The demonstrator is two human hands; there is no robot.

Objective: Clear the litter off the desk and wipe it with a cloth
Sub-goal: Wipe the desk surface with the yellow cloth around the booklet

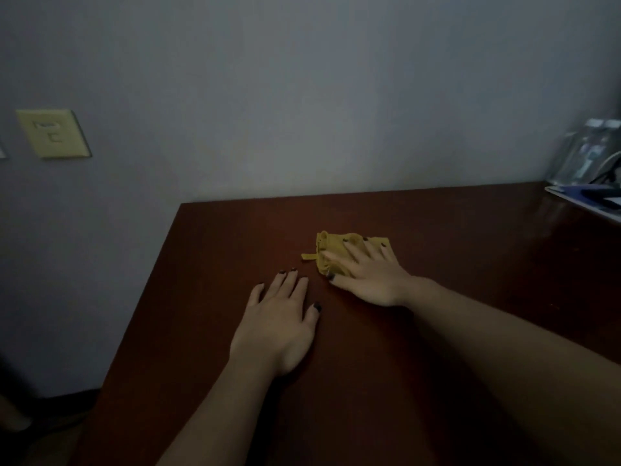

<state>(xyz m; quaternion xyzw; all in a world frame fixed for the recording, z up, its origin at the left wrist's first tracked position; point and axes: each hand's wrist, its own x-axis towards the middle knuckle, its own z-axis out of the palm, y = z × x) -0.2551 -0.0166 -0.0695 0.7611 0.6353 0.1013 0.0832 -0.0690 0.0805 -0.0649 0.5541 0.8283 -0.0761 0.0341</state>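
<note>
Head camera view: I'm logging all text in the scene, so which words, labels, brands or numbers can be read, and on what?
No text here is legible.
Wall plate: faint marks, too blurred to read.
Bottles: labels too blurred to read.
Sheets at the desk's right edge: no legible print.
Yellow cloth and desk: no text shows.

cloth (336, 250) 1 | desk (470, 264) 1 | grips 2: left grip (275, 326), right grip (369, 277) | bottles (584, 153) 2, blurred | wall plate (53, 133) 1
</note>
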